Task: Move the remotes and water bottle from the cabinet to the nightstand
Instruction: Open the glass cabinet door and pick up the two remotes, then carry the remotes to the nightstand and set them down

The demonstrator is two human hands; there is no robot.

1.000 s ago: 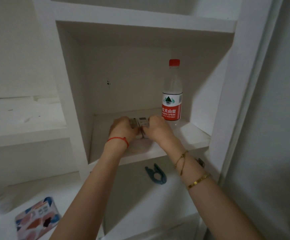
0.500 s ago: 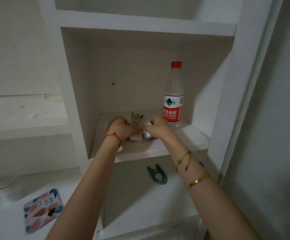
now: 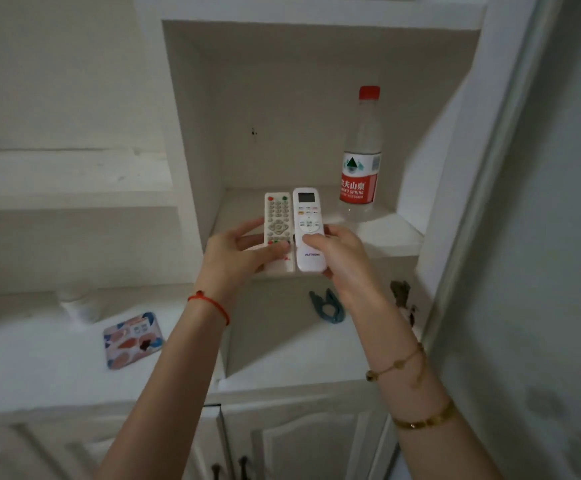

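My left hand [image 3: 239,252] grips a white TV remote [image 3: 277,220] with many small buttons. My right hand [image 3: 341,256] grips a white air-conditioner remote [image 3: 308,216] with a small screen. Both remotes are held side by side, faces toward me, lifted just in front of the cabinet shelf [image 3: 386,233]. A clear water bottle [image 3: 360,161] with a red cap and red label stands upright at the back right of that shelf, apart from both hands.
Below the shelf a blue clip [image 3: 327,306] lies in the lower niche. A colourful patterned card [image 3: 131,339] rests on the white counter [image 3: 39,368] at left. Cabinet doors with dark handles [image 3: 230,469] are underneath. A grey wall closes off the right.
Both hands have lifted the remotes off the shelf and drawn them toward me, turning their button faces up. The bottle has stayed put.
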